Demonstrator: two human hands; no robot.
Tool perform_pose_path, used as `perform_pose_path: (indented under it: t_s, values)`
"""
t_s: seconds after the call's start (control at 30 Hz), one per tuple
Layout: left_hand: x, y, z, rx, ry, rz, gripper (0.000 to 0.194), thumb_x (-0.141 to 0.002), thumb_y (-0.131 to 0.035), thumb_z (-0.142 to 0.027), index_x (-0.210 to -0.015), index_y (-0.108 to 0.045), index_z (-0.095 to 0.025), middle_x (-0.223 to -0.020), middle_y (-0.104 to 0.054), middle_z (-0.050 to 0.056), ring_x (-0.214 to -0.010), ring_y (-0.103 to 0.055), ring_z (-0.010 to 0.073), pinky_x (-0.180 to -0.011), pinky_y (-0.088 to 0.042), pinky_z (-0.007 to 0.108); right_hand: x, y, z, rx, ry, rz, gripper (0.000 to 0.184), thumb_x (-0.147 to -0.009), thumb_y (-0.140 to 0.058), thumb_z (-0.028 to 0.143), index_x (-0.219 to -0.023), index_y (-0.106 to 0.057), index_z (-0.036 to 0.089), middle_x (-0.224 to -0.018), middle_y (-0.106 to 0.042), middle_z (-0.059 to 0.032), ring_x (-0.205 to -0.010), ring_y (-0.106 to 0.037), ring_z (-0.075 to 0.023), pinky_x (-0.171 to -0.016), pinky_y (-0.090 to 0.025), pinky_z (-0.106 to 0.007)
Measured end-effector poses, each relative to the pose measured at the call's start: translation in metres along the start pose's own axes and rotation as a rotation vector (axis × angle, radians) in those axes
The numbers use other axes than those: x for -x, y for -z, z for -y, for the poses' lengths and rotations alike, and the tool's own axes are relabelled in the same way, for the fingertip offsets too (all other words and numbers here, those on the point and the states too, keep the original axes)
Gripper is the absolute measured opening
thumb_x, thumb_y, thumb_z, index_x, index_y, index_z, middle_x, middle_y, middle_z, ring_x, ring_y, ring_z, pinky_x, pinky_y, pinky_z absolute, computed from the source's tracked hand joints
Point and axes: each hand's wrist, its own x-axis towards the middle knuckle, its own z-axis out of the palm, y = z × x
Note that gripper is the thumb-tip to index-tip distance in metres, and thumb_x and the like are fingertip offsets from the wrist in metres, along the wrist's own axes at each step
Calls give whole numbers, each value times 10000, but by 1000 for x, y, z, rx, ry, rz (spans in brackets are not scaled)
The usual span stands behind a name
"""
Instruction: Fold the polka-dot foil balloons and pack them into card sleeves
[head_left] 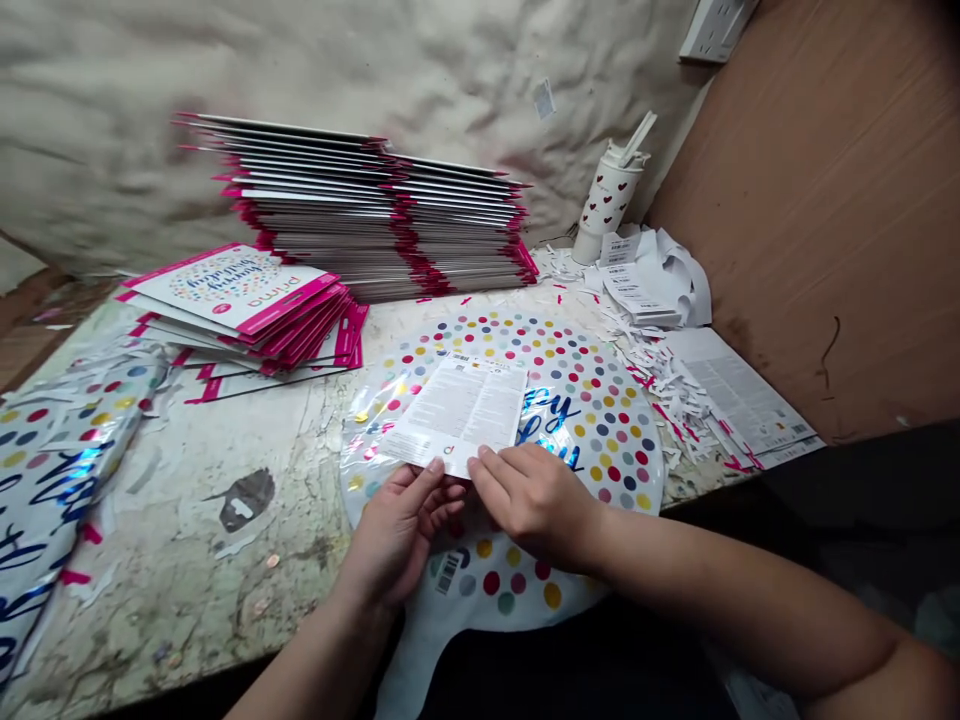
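We find a printed leaflet (457, 412) lying on a polka-dot foil balloon (600, 425), itself flat on the counter (172, 570). The left hand (401, 535) pinches the leaflet's lower edge between thumb and fingers. The right hand (529, 500) lies with fingers pressed together on its lower corner; we cannot tell whether it grips. Stacked pink-edged packets (352, 210) lie beyond, shredded paper scraps (645, 365) to the right.

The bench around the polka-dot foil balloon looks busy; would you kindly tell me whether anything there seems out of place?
Yes: torn white paper scraps flecked with pink lie scattered on the bench right of the polka-dot foil balloon, like leftover litter. The tall stack of pink-edged packets also fans out unevenly instead of sitting square.
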Motion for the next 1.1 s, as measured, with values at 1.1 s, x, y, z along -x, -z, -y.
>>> perform_pose_path:
  t_s: [1.1]
  values:
    - [54,-1,-80,-956,-1220,51,424,-754,-644,-178,-1150,-552,-299,-1073,-669,7,-983,-629,203,-840,-517,321,-40,56,-54,-1129,-419,-361,156,-818,-605,207,-967,-635,242,-938,-674,-26,-929,-627,-188,-861,-506,-358]
